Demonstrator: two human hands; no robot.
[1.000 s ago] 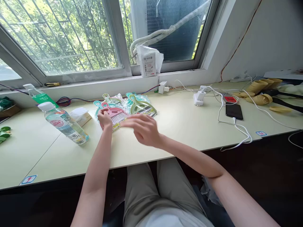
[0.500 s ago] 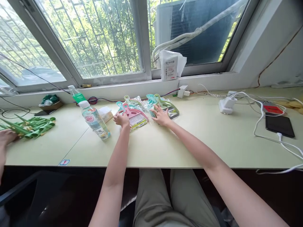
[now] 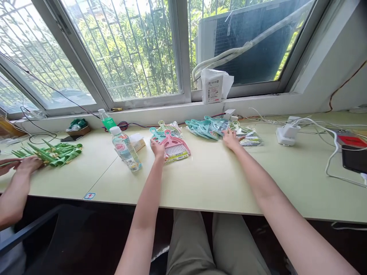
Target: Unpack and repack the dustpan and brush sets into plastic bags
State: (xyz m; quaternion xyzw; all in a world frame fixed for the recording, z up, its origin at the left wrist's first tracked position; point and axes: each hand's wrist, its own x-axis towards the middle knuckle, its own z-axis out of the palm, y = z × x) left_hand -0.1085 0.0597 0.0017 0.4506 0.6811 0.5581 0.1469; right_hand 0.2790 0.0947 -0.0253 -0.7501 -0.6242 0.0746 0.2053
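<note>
My left hand is closed at the left edge of a stack of wrapped dustpan-and-brush sets, a pink set on top and a blue-green one beneath. Farther right, my right hand rests with fingers apart on the left part of a wrapped green set. Several blue-green sets lie fanned out between the two hands, touching the right-hand pile. A green-handled set shows at the back of the left stack.
Two bottles and a tissue box stand left of the stack. At far left, a person's hands touch green leaf bundles. White chargers, cables and a black phone lie right.
My right hand has moved right with the green set, and the blue-green sets are now spread out beside it. My left hand remains at the pink set. The view has shifted left.
</note>
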